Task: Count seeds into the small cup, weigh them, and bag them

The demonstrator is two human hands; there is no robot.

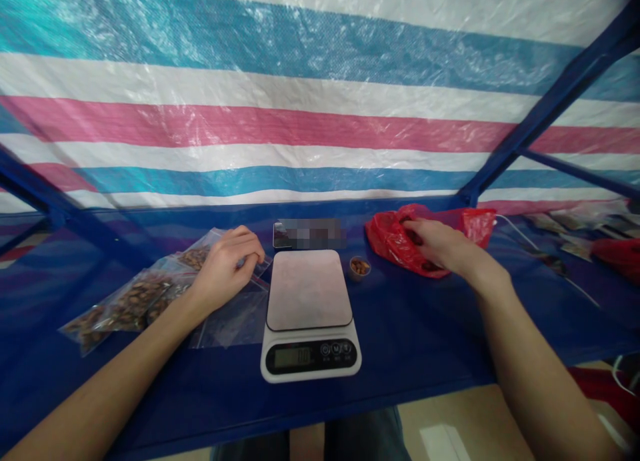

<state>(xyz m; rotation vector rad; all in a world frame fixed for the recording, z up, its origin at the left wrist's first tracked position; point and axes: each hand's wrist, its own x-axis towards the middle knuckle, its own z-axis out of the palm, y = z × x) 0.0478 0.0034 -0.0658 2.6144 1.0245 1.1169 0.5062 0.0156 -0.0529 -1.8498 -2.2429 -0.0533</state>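
Two hands | left hand (226, 264) on clear bag (235, 317) | right hand (436, 245) in red bag (395, 237) (fingers hidden)

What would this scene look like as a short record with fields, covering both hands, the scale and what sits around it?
left hand: the left hand rests on clear zip bags, fingers curled on a bag edge
right hand: the right hand reaches into a red plastic bag
scale: a white kitchen scale, platform bare, stands between the hands
small cup: a cup with brown pieces, right of the scale's far corner
bag contents: brown pieces in several zip bags
surface: blue table
backdrop: striped tarp
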